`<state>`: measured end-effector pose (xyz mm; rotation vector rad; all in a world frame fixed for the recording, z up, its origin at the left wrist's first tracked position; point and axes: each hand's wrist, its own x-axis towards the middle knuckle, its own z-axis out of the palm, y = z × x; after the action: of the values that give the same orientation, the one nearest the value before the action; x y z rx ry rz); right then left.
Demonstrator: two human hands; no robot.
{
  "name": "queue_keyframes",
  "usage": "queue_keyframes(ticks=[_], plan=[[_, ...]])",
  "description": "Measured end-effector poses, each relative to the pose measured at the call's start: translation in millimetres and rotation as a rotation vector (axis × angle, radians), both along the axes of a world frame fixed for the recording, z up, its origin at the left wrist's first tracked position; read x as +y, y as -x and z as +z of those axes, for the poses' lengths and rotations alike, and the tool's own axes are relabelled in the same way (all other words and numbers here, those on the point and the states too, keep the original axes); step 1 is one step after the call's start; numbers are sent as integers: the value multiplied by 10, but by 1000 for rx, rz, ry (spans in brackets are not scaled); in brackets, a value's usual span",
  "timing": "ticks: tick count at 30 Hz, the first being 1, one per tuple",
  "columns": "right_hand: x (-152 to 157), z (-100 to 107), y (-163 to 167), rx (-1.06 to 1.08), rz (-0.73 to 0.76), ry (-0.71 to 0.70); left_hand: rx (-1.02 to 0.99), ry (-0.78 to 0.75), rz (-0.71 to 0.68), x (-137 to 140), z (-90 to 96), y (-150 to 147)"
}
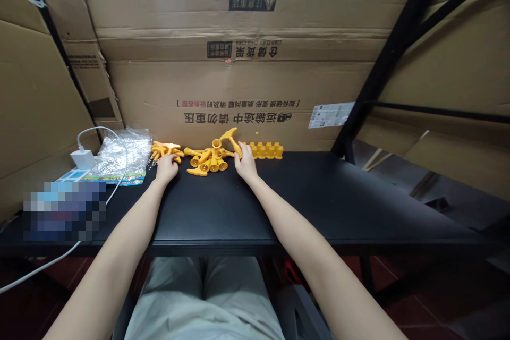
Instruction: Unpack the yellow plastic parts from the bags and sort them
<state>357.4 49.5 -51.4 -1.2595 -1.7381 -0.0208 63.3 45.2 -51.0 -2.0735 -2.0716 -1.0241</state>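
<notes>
Right hand, right of yellow flared-plastic pile, pinches yellow plastic hammer-shaped piece. Left hand, left of pile, half-curled at yellow pointed plastic pieces; can't tell grip. Low swing could scatter pile.

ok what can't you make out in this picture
All in the head view:
Left hand: whether it grips the orange pieces, hidden by its fingers.
Hammer: handle end, hidden by the right hand.
Yellow row: left end, behind that hand.
Pixelated patch: what it shows, blurred.
Cable: one end, cut off by the left edge.
</notes>
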Motion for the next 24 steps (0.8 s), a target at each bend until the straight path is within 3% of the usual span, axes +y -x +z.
queue_keyframes(ticks=[4, 8, 12, 18, 24], plan=[[-69, 56, 51, -100, 50, -110, 38, -81, -60, -100, 92, -74], [-168, 104, 139, -276, 129, -134, 85, -275, -264, -262, 237, -229], [-255, 142, 241, -449, 212, -164, 229, -246, -426, -395, 309, -445], [-341, 212, 322, -572, 258, -190, 318, -123, -247, -463, 324, -597], [-378, 252, 382, -577, 146, -146, 321, -135, -203, -490, 369, -584]])
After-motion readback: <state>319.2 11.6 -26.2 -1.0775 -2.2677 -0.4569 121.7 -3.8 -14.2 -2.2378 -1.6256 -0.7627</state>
